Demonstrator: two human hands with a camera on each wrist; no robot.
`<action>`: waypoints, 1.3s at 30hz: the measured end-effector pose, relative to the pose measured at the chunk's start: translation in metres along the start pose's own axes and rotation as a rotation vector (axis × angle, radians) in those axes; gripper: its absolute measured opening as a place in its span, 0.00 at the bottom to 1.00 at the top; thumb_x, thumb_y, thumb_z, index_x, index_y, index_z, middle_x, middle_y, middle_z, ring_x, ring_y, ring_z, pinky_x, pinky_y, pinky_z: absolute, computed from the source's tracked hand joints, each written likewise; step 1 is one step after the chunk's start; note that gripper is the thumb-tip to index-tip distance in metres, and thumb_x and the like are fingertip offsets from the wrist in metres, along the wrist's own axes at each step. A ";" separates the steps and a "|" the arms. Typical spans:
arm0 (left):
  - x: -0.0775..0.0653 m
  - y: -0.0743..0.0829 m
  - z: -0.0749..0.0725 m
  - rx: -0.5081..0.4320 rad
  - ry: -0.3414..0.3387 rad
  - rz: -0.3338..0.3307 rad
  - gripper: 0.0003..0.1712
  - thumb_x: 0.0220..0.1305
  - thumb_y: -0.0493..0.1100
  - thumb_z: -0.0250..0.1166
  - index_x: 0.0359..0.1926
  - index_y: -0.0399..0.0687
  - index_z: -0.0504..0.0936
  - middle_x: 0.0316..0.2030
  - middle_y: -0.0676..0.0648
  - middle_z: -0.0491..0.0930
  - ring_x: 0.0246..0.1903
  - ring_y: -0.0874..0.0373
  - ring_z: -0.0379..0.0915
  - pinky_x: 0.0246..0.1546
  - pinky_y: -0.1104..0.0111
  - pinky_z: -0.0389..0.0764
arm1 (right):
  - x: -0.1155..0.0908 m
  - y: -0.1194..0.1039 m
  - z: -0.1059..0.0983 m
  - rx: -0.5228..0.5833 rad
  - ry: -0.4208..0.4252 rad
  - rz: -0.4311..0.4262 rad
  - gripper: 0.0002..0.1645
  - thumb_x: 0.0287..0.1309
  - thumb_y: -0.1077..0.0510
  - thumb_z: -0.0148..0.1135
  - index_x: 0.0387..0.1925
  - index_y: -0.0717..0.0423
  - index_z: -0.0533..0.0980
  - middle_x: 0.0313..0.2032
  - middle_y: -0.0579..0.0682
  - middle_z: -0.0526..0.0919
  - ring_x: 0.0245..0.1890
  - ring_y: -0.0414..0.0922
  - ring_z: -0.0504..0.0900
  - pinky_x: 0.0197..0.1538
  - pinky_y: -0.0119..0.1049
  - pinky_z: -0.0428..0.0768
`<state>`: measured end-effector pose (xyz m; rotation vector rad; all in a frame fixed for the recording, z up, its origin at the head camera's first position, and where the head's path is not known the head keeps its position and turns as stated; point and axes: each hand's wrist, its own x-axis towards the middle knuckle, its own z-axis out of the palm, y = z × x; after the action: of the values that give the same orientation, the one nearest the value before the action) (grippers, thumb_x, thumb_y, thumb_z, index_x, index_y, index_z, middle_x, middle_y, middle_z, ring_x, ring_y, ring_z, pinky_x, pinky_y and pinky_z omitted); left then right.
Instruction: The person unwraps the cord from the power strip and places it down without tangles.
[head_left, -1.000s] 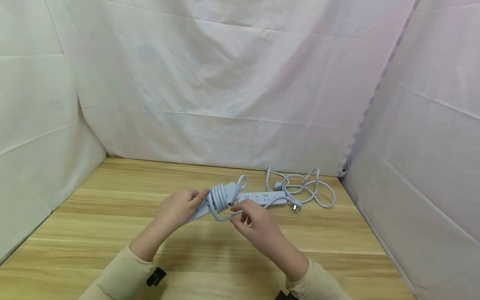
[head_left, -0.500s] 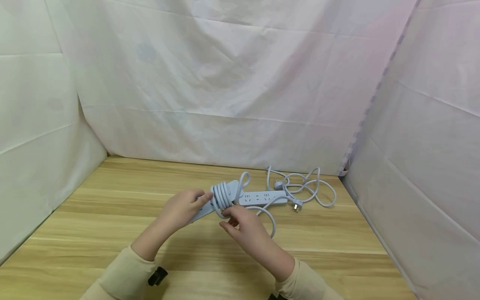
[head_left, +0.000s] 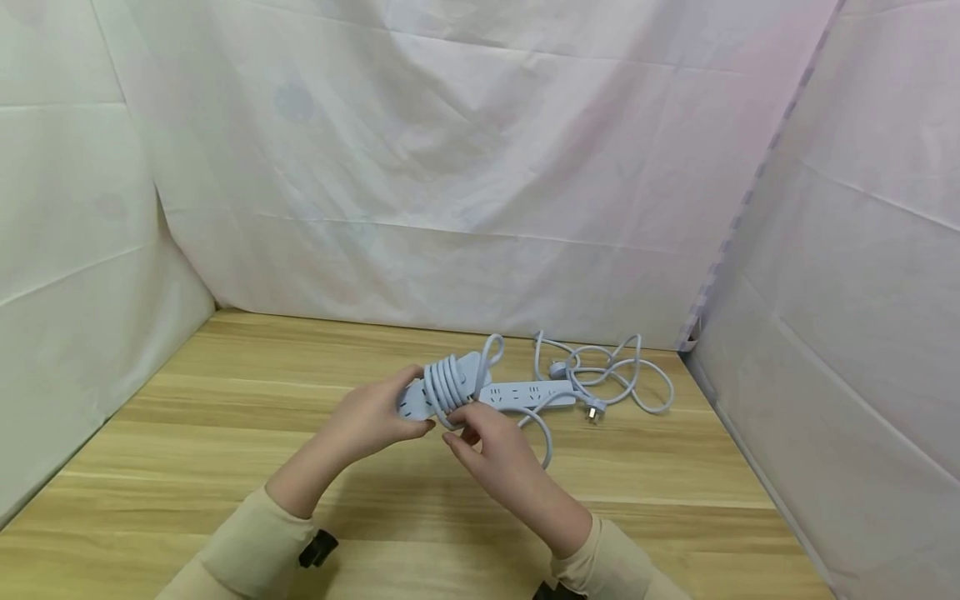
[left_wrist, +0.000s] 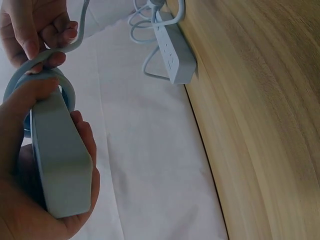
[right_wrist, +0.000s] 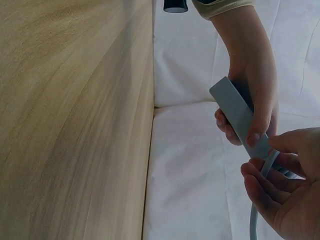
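Observation:
My left hand (head_left: pixel 367 421) grips a white power strip (head_left: pixel 415 402) by its near-left end, holding it above the table. In the left wrist view, thumb and fingers wrap both sides of the strip (left_wrist: pixel 62 155). Several turns of its white cord (head_left: pixel 444 383) circle the strip's body, and a small loop (head_left: pixel 492 346) stands up at the far end. Beside these turns my right hand (head_left: pixel 498 442) pinches the cord, its fingertips close against the strip. The right wrist view shows the cord (right_wrist: pixel 270 163) between the right hand's (right_wrist: pixel 295 190) thumb and fingers.
A second white power strip (head_left: pixel 525 392) lies on the wooden table (head_left: pixel 225 400) just behind the right hand. Its tangled cord (head_left: pixel 652 375) and a plug (head_left: pixel 594 410) lie to the right. White cloth walls (head_left: pixel 450 167) enclose the table's back and sides.
My right hand has moved left and drawn the cord up against the wrapped turns. The left hand has shifted its hold, and the strip is now slightly higher and turned.

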<state>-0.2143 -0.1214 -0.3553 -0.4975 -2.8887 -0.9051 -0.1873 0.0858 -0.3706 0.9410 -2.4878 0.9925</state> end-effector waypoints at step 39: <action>0.001 -0.005 0.004 0.031 -0.025 -0.057 0.29 0.54 0.66 0.68 0.44 0.48 0.81 0.27 0.55 0.76 0.23 0.60 0.68 0.23 0.65 0.69 | 0.016 -0.003 -0.037 -0.010 0.049 -0.077 0.05 0.63 0.64 0.63 0.40 0.56 0.79 0.30 0.41 0.76 0.29 0.36 0.72 0.32 0.32 0.74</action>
<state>-0.2167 -0.1225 -0.3610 -0.4290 -2.9486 -0.8664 -0.1960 0.1025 -0.3341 0.9897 -2.3949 0.9663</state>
